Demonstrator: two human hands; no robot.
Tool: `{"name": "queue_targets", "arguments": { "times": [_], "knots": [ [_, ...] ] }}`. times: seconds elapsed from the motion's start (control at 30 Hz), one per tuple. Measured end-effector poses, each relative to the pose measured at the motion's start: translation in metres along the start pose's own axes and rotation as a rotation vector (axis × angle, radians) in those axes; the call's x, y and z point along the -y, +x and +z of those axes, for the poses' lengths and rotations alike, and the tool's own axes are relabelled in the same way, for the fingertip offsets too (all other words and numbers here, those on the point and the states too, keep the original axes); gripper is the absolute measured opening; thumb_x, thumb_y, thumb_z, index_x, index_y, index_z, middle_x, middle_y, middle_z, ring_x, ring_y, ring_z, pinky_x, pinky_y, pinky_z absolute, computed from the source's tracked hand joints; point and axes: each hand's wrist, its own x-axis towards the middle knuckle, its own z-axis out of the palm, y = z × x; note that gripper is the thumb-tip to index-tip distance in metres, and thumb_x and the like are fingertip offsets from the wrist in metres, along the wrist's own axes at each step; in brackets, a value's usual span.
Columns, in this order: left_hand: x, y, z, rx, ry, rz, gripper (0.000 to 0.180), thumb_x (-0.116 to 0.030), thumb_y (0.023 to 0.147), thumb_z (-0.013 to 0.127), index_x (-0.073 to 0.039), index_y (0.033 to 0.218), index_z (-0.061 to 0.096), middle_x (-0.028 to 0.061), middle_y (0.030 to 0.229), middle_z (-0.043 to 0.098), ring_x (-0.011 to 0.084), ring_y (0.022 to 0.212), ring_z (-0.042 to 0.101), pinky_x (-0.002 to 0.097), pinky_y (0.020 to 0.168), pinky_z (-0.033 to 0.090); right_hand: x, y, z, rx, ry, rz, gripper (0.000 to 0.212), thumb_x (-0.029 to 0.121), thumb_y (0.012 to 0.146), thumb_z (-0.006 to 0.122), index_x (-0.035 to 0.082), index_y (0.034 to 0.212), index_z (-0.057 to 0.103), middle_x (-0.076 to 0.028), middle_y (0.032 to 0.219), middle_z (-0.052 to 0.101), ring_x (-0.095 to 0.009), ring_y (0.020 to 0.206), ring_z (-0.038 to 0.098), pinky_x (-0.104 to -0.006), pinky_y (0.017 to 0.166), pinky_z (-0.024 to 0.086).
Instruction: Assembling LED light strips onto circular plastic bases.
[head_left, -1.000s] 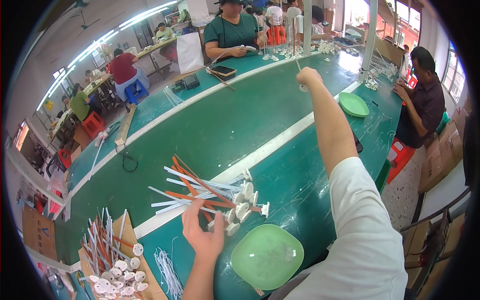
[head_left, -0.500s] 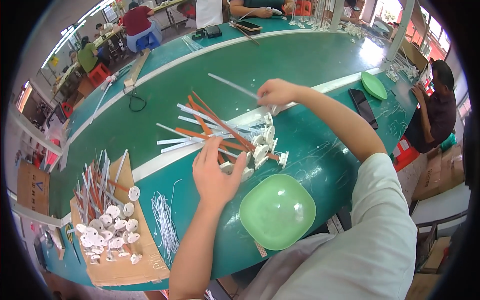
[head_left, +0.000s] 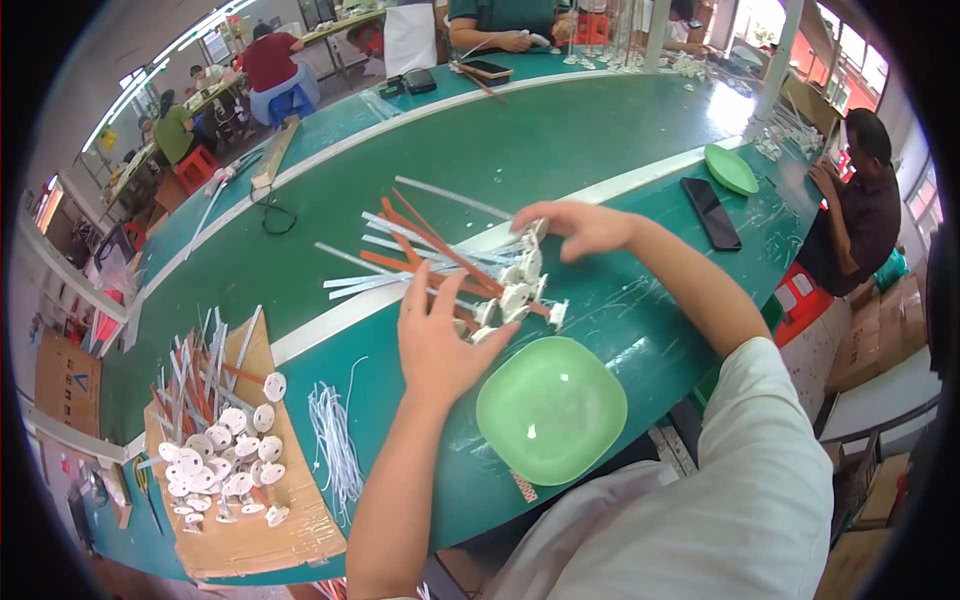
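On the green table lies a pile of long flat strips, silvery and orange-brown (head_left: pixel 440 240), with white round end pieces (head_left: pixel 518 293) gathered at the right. My left hand (head_left: pixel 440 335) rests at the near side of the pile, fingers spread against the strips and end pieces. At the pile's far right end is my right hand (head_left: pixel 585 228), fingers curved but apart, over the white end piece of one silvery strip (head_left: pixel 450 196). That strip lies farthest back, pointing left. Close in front of the pile sits a light green square dish (head_left: pixel 552 412).
Left on the table, a cardboard sheet (head_left: pixel 290 545) carries more strips with white discs (head_left: pixel 225 455). A bundle of white cords (head_left: pixel 335 440) lies beside it. Farther right are a black phone (head_left: pixel 712 213) and a second green dish (head_left: pixel 731 169). Another person (head_left: pixel 862 215) sits beyond these.
My right hand has come down and right, and the silvery strip it held now lies with the pile. Its fingers have loosened. My left hand stays at the pile; the view has shifted slightly.
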Motion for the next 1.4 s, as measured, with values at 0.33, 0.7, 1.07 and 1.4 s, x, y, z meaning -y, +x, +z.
{"name": "queue_targets", "arguments": {
  "times": [0.33, 0.7, 1.07, 1.4],
  "knots": [
    [0.017, 0.000, 0.006, -0.135, -0.106, -0.031, 0.060, -0.026, 0.070, 0.084, -0.007, 0.122, 0.061, 0.0206, 0.142, 0.048, 0.0363, 0.117, 0.058, 0.0429, 0.092, 0.050, 0.017, 0.000, 0.045, -0.106, -0.871, 0.003, 0.100, 0.034, 0.053, 0.095, 0.014, 0.140, 0.050, -0.029, 0.149, 0.030, -0.043, 0.137, 0.037, -0.0456, 0.111, 0.037],
    [0.033, 0.004, -0.010, -0.217, -0.079, -0.142, 0.039, -0.020, 0.073, 0.079, -0.005, 0.104, 0.061, 0.0120, 0.107, 0.058, 0.0287, 0.097, 0.056, 0.0399, 0.077, 0.049, 0.007, 0.035, 0.064, -0.263, -0.776, -0.178, 0.073, 0.029, 0.061, 0.091, 0.010, 0.125, 0.061, -0.025, 0.135, 0.049, -0.038, 0.119, 0.055, -0.0424, 0.101, 0.046],
    [0.040, 0.004, -0.014, -0.196, 0.173, -0.206, 0.041, -0.035, 0.094, 0.060, -0.005, 0.122, 0.056, 0.0269, 0.137, 0.045, 0.0418, 0.125, 0.044, 0.0470, 0.099, 0.040, -0.015, 0.035, 0.045, -0.499, -0.666, -0.267, 0.037, 0.010, 0.067, 0.084, 0.008, 0.101, 0.069, -0.011, 0.106, 0.067, -0.027, 0.092, 0.066, -0.0341, 0.079, 0.055],
    [0.039, 0.002, -0.018, -0.102, -0.132, -0.075, 0.044, -0.028, 0.092, 0.062, -0.002, 0.127, 0.054, 0.0274, 0.143, 0.042, 0.0397, 0.118, 0.054, 0.0417, 0.096, 0.045, -0.011, 0.034, 0.053, -0.447, -0.546, -0.231, 0.030, 0.011, 0.065, 0.086, 0.008, 0.090, 0.071, -0.005, 0.090, 0.069, -0.019, 0.078, 0.066, -0.0304, 0.071, 0.053]
  ]
}}
